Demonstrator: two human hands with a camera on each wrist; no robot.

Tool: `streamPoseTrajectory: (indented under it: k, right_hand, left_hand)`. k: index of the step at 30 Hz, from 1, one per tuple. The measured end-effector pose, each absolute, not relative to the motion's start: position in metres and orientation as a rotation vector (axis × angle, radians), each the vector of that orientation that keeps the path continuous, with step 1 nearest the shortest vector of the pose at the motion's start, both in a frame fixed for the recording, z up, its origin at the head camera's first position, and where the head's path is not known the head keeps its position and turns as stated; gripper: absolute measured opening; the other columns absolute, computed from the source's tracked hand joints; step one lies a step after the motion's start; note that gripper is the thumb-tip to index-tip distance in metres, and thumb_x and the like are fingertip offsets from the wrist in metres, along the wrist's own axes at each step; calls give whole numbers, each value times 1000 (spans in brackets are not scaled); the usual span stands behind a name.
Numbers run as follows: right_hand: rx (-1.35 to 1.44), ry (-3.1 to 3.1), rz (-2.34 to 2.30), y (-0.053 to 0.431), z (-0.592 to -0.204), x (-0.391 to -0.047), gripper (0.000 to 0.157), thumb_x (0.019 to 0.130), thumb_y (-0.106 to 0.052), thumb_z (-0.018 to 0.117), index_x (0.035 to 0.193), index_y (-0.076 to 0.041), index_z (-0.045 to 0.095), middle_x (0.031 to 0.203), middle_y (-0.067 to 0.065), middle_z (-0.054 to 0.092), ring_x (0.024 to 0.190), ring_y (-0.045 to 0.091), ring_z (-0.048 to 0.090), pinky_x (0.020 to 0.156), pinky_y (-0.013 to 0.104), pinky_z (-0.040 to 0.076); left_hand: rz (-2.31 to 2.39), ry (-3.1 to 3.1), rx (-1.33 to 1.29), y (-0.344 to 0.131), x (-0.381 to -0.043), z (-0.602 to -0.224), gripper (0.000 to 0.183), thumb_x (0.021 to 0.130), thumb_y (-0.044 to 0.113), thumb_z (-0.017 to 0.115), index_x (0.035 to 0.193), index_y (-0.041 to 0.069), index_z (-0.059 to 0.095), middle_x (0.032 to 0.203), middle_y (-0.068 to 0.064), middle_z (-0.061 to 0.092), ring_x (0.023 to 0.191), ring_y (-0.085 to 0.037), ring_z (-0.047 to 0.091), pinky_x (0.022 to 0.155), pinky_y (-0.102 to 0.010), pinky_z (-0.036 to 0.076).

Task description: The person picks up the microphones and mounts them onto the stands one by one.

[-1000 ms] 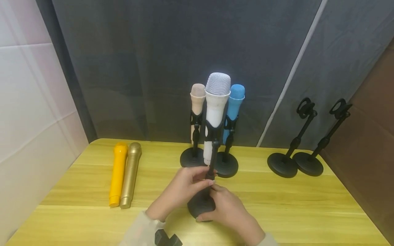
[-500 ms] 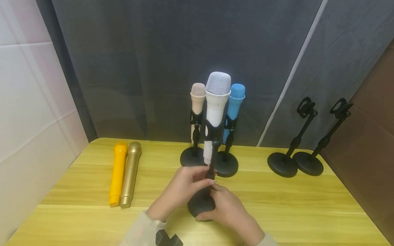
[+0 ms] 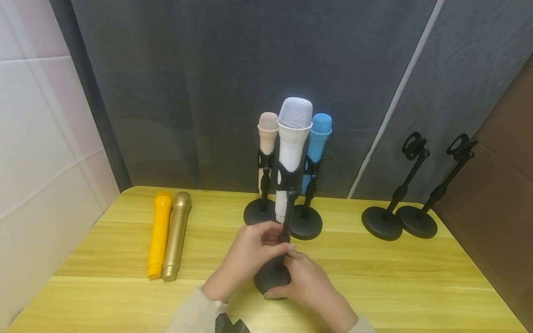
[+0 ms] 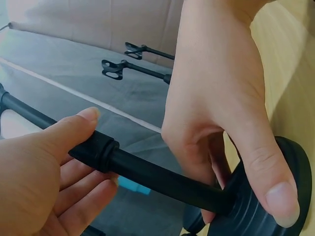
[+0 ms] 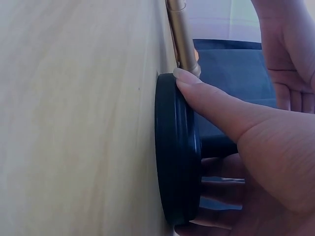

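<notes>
Left hand (image 3: 250,247) pinches black stand (image 3: 289,213) at its collar (image 4: 101,150), right hand (image 3: 310,280) grips its base (image 3: 269,276), near side of worktop (image 3: 395,286); white microphone (image 3: 291,148) clipped on top. Probably rigid, smooth, bottom-weighted; base and collar look best for holding.

Your bare right hand (image 3: 307,281) hides part of the round black stand base (image 3: 270,277); the head view's lower edge crops your beige left sleeve (image 3: 196,313).

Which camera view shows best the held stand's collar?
Left wrist: there the black collar is large, in the left hand. Head shows it small, partly hidden; the right wrist view does not show it.
</notes>
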State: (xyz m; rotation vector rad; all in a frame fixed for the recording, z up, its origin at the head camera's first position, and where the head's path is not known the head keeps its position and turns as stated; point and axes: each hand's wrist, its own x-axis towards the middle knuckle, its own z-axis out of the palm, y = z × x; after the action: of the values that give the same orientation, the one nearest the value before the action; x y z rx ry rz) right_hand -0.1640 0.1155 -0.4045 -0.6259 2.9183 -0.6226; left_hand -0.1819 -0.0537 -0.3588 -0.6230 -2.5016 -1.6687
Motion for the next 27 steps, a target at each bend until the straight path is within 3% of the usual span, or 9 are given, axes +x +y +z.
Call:
streamPoseTrajectory:
  k: [6,14,27]
  right_hand:
    - [-629,2915,-620,115,-404,-164,90,68,-55,88,139,-10,60,145,11,59,125,30,63,95,46,57]
    - [-633,2893,-673,116,-403,-163,95,68,-55,89,145,-11,54,145,8,59,126,29,63,97,46,56]
    - [-633,2901,-650,116,-403,-163,96,68,-56,88,146,-10,53,145,8,59,127,28,62,97,47,56]
  left_hand:
    - [-1622,-2505,-640,-54,-182,-360,26,86,18,82,107,6,73,103,-8,77,88,-15,75,81,-23,61]
    - [-1682,-2508,-808,-60,-185,-360,26,94,19,72,119,12,71,115,-6,76,100,-17,75,90,-30,60]
    - [-1713,-2497,-744,-60,-184,-357,24,90,18,77,111,9,73,107,-5,77,94,-12,75,87,-24,60]
